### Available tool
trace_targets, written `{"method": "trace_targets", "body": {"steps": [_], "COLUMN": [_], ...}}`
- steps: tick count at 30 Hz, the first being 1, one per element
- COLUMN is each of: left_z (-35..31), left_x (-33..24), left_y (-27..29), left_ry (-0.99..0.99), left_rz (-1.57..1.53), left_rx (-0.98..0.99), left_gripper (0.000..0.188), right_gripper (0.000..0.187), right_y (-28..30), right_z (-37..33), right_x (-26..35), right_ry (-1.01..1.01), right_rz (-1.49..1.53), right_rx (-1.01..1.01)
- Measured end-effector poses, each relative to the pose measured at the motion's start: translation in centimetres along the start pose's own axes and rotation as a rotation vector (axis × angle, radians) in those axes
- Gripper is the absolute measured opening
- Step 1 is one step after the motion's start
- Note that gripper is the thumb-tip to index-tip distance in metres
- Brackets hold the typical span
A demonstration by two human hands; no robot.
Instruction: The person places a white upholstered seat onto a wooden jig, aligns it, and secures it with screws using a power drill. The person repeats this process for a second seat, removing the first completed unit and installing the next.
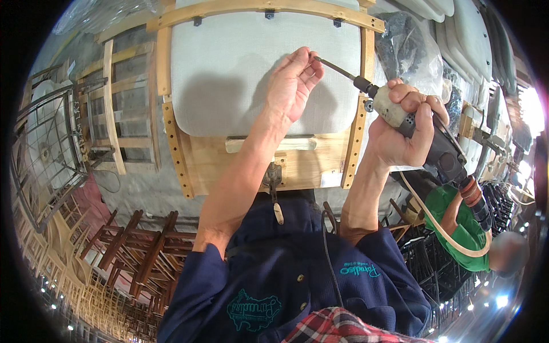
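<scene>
My right hand [409, 123] is wrapped round a power screwdriver [443, 151], whose long thin bit [337, 67] slants up to the left. At the bit's tip, the fingers of my left hand [294, 83] pinch something too small to make out. Both hands are above a light grey fabric-covered panel [229, 57] with rounded lower corners, which lies inside a wooden frame [164, 63]. Small dark brackets [269, 14] sit along the frame's top rail. Below the panel are a plywood board [214, 166] and a toggle clamp [274, 177] with a pale handle.
A tan hose [440, 228] runs from the screwdriver's rear end. Wooden slats [111, 108] and a black metal wire frame [48, 148] stand at left, brown chair frames [137, 246] lower left. Grey panels [466, 37] stack at upper right. A person in green [463, 228] is at lower right.
</scene>
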State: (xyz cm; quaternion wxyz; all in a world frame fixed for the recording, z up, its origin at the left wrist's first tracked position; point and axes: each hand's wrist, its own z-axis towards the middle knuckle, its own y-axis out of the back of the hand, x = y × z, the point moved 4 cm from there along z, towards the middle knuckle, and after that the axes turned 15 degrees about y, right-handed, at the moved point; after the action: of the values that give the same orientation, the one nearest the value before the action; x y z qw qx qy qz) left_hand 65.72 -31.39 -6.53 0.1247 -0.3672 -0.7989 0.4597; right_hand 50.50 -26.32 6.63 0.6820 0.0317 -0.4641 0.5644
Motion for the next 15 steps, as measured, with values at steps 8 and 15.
{"method": "trace_targets", "body": {"steps": [8,15], "left_z": [1.4,1.3], "left_x": [0.6,1.0], "left_y": [-1.3,-2.5], "left_ry": [-0.001,-0.119], "left_rz": [0.004,0.196], "left_rx": [0.062,-0.012], "left_gripper": [0.018,0.025], "right_gripper": [0.026,0.024], "right_y": [0.7,1.8], "right_z": [0.6,1.8], "right_x": [0.1,0.3], "right_ry": [0.021,0.034], "right_rz": [-0.061,-0.092], "right_rx": [-0.056,-0.09]}}
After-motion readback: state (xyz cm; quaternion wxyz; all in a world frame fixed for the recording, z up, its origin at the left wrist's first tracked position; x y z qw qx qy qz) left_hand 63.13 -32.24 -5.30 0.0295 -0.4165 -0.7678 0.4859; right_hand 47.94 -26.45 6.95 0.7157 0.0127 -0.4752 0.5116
